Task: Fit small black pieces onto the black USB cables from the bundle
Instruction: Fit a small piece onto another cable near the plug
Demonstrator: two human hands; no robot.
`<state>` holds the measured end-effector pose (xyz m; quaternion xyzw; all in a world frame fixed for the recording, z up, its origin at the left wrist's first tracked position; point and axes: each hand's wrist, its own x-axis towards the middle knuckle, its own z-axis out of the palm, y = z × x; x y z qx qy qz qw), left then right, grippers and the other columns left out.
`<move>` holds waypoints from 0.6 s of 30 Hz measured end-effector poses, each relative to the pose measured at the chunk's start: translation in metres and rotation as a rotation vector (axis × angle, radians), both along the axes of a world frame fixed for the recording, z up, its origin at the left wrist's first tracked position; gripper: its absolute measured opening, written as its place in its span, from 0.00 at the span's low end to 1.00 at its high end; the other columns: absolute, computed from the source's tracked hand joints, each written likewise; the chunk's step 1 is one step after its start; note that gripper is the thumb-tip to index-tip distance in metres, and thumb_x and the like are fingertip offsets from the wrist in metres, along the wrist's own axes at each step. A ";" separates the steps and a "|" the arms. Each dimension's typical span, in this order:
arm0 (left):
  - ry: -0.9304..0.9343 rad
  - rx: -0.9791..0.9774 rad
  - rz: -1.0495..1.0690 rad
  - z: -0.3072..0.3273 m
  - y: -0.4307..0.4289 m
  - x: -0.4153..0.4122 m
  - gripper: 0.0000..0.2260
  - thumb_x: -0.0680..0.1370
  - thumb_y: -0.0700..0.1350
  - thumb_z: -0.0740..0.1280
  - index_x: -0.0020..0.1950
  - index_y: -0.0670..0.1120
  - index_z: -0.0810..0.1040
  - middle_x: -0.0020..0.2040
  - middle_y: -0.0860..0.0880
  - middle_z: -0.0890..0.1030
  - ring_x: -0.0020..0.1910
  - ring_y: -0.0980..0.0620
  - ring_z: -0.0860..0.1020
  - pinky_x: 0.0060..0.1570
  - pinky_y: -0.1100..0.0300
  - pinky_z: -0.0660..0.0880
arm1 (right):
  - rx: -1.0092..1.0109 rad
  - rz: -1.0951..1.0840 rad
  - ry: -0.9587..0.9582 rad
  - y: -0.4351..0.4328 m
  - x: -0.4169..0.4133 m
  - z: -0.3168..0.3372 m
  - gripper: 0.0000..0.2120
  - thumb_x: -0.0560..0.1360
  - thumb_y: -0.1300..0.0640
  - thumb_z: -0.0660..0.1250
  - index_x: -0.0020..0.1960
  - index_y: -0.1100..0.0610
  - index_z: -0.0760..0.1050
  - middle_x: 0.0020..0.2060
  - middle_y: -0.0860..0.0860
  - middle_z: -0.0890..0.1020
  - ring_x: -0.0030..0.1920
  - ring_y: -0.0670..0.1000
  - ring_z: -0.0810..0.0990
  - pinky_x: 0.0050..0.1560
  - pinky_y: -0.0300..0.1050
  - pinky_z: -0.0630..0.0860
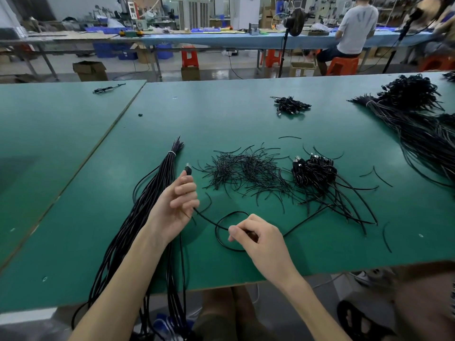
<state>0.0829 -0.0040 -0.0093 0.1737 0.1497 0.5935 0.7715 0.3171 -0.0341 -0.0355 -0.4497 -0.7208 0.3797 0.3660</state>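
Over green table (221, 119), thin looped cable (233, 212)

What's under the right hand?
A loop of black USB cable, over the green table, passes beneath the right hand, which pinches it. The left hand holds the plug end. Whether a small black piece sits in the pinch is hidden by the fingers.
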 end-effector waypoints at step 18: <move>0.922 0.567 -0.459 -0.010 -0.011 0.022 0.08 0.82 0.44 0.69 0.51 0.39 0.84 0.44 0.41 0.86 0.44 0.43 0.84 0.54 0.49 0.77 | -0.111 -0.224 0.337 0.004 0.003 0.003 0.16 0.84 0.45 0.62 0.42 0.52 0.79 0.25 0.40 0.70 0.28 0.43 0.65 0.31 0.34 0.64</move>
